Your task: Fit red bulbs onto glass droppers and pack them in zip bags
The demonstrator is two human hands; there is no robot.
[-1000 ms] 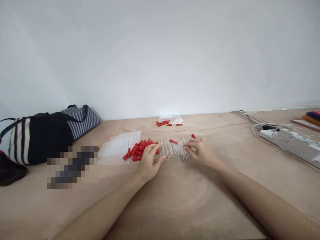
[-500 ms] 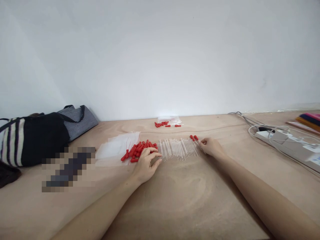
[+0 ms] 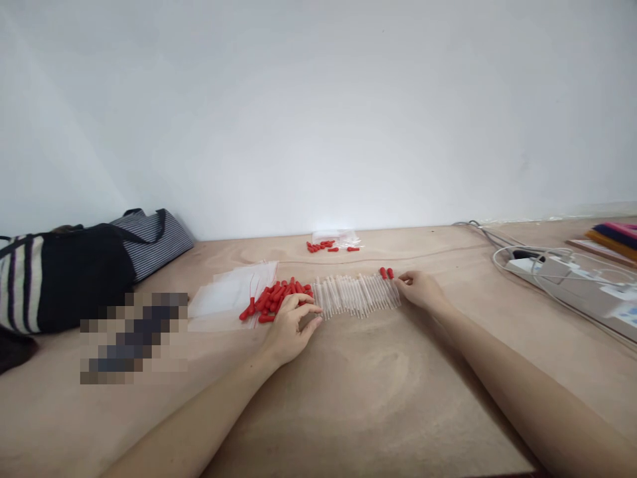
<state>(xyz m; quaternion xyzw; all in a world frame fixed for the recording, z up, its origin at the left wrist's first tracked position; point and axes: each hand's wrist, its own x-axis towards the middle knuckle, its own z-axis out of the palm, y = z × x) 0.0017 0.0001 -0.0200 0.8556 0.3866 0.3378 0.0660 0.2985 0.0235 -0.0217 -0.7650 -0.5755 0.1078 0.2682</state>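
Clear dropper tubes (image 3: 355, 295) lie side by side in a row on the wooden table. At the row's right end, two of them carry red rubber bulbs (image 3: 387, 273). My right hand (image 3: 421, 290) rests just right of these two droppers, fingers loosely bent and fingertips against or beside the nearest tube; nothing shows gripped in them. To the left of the row is a pile of loose red bulbs (image 3: 273, 299). Over the pile's right edge lies my left hand (image 3: 293, 328), its fingers apart and holding nothing, the tips close to the leftmost tubes.
Flat plastic bags (image 3: 213, 305) lie left of the pile. More red bulbs (image 3: 318, 246) and a clear bag (image 3: 338, 236) sit near the wall. A black bag (image 3: 84, 272) and a striped bag (image 3: 159, 245) stand left; a power strip (image 3: 572, 285) with cables lies right.
The dropper at my right fingertips now lies more in line with the one beside it, and the right fingers have loosened. My left hand has stayed in place.
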